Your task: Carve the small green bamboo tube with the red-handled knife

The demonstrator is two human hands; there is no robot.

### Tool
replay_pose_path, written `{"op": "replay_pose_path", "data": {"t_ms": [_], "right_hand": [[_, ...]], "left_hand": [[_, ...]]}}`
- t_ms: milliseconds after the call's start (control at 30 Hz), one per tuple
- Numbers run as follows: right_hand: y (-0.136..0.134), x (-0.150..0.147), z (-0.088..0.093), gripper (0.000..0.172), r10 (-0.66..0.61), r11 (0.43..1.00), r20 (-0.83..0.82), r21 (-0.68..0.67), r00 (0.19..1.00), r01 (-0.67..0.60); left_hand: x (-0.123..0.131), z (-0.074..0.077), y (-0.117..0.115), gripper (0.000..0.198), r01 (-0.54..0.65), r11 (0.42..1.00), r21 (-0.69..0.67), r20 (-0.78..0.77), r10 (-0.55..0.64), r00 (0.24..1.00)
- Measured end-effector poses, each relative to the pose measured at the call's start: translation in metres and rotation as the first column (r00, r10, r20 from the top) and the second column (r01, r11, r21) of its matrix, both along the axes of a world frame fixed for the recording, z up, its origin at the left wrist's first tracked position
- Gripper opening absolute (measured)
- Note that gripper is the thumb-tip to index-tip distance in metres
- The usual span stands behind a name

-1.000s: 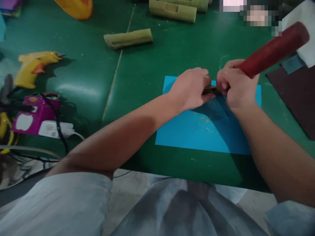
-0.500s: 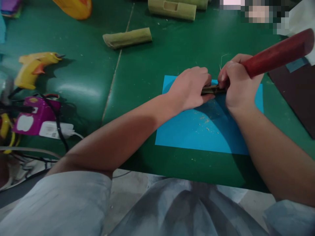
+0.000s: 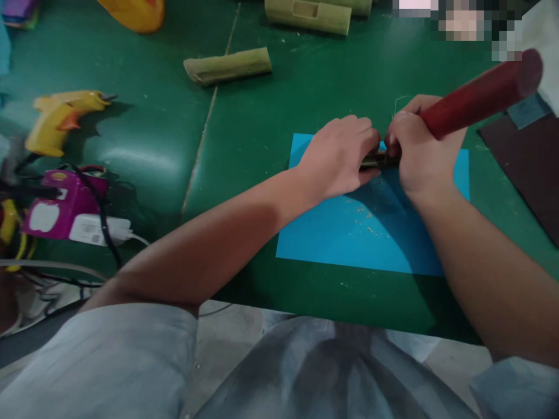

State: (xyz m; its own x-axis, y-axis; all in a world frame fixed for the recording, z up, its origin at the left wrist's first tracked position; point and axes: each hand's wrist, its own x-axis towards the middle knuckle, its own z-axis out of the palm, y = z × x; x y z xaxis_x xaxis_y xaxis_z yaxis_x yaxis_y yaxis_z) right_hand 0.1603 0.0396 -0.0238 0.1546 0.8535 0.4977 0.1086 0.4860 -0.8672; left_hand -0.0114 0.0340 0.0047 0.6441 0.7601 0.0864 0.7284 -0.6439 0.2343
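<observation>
My left hand [image 3: 338,154] is closed round a thin, brownish-green bamboo piece [image 3: 372,161], pressing it down over a blue sheet [image 3: 318,235]. Only a short length of the piece shows between my two hands. My right hand [image 3: 423,148] grips a tool with a thick red handle [image 3: 478,99], which slants up to the right. The tool's working end is hidden by my fingers, right by the bamboo. Small pale shavings [image 3: 367,218] lie scattered on the sheet below my hands.
A cut bamboo tube [image 3: 231,66] and a notched one [image 3: 321,17] lie farther back on the green table [image 3: 244,139]. At left are a yellow glue gun [image 3: 65,119], a purple power block [image 3: 65,201] and cables. A dark board [image 3: 524,157] lies at right; a person is across the table.
The red handle's far end has swung a little to the left as my right hand turned slightly. My left hand holds the bamboo piece in nearly the same place.
</observation>
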Motion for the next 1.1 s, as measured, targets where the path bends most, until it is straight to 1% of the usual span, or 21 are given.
{"op": "replay_pose_path", "data": {"t_ms": [133,233,333,467,567,700,800,833,867,900,933,967,1000,1033,1100], "right_hand": [[-0.004,0.002,0.006,0.027,0.005,1.0,0.058,-0.014,0.998,-0.004],[-0.005,0.002,0.011,0.027,-0.015,0.995,0.039,-0.101,0.999,0.019],[-0.001,0.002,0.012,0.033,-0.028,0.986,0.011,-0.162,1.0,0.03],[0.006,0.001,0.006,0.041,-0.06,0.983,0.047,-0.17,0.997,0.067],[0.008,-0.001,0.002,0.043,-0.088,0.982,0.075,-0.163,0.993,0.1],[0.006,-0.005,0.005,0.047,-0.126,0.977,0.077,-0.161,0.989,0.137],[0.004,-0.009,0.011,0.053,-0.16,0.957,0.033,-0.242,0.987,0.163],[0.004,-0.01,0.012,0.054,-0.158,0.947,0.005,-0.283,0.987,0.153],[0.005,-0.011,0.014,0.054,-0.127,0.944,-0.007,-0.309,0.992,0.118],[0.006,-0.011,0.015,0.055,-0.153,0.95,-0.038,-0.28,0.987,0.137],[0.008,-0.011,0.015,0.058,-0.223,0.953,-0.101,-0.233,0.97,0.195],[0.009,-0.011,0.015,0.058,-0.235,0.956,-0.138,-0.213,0.962,0.203],[0.009,-0.01,0.014,0.054,-0.234,0.963,-0.158,-0.173,0.959,0.207],[0.009,-0.009,0.013,0.051,-0.184,0.976,-0.126,-0.145,0.975,0.165],[0.007,-0.008,0.011,0.051,-0.197,0.978,-0.078,-0.088,0.977,0.19]], "left_hand": [[0.0,-0.003,0.0,0.026,0.001,1.0,0.006,0.056,-0.001,0.998],[-0.001,-0.006,0.001,0.019,0.008,1.0,-0.025,0.086,-0.005,0.996],[-0.002,-0.009,0.005,0.017,0.02,0.998,-0.054,0.085,-0.015,0.996],[-0.001,-0.01,0.006,0.024,0.023,0.999,-0.024,0.064,-0.021,0.998],[0.001,-0.008,0.003,0.025,0.041,0.999,-0.005,0.057,-0.04,0.998],[0.005,-0.005,0.001,0.024,0.025,1.0,-0.007,0.079,-0.024,0.997],[0.006,-0.003,0.004,0.023,0.006,0.999,-0.049,0.06,-0.003,0.998],[0.006,-0.002,0.006,0.022,0.003,0.998,-0.058,0.056,0.001,0.998],[0.006,-0.002,0.007,0.021,0.0,0.998,-0.065,0.053,0.004,0.999],[0.006,-0.002,0.008,0.019,-0.003,0.998,-0.069,0.051,0.007,0.999],[0.005,-0.002,0.009,0.018,-0.005,0.997,-0.071,0.05,0.008,0.999],[0.005,-0.003,0.01,0.018,-0.004,0.997,-0.072,0.053,0.008,0.999],[0.004,-0.003,0.01,0.018,-0.003,0.997,-0.077,0.056,0.007,0.998],[0.004,-0.004,0.01,0.018,0.001,0.996,-0.084,0.056,0.003,0.998],[0.004,-0.005,0.009,0.017,0.004,0.997,-0.081,0.054,0.0,0.999]]}}
